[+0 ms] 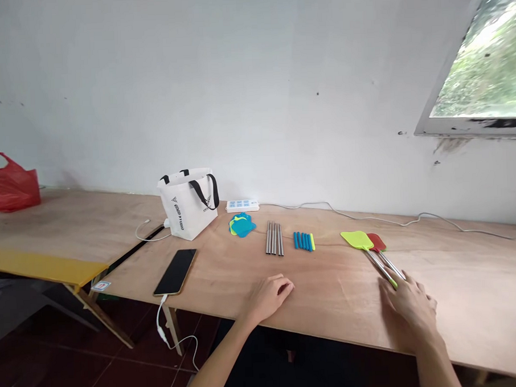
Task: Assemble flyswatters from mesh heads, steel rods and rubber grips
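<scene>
My left hand point(269, 298) rests near the table's front edge, its fingers curled in loosely with nothing visible in them. Over the handle ends of two fly swatters, my right hand point(411, 305) is bent around the grip of the yellow-green fly swatter point(357, 240). Partly beneath that one lies the red fly swatter point(376, 242), its metal rod running under my right fingers. Between my hands and the wall are a row of metal tubes point(274, 238), several blue handle grips with one yellow-green point(303, 241), and a pile of blue and yellow-green swatter heads point(243, 224).
A white tote bag point(188, 205) stands at the left beside a white power strip point(242, 205). The phone point(176, 272) lies at the front edge with its cable hanging down. A red plastic bag point(10, 184) sits on the far-left table. A cord point(353, 217) runs along the wall.
</scene>
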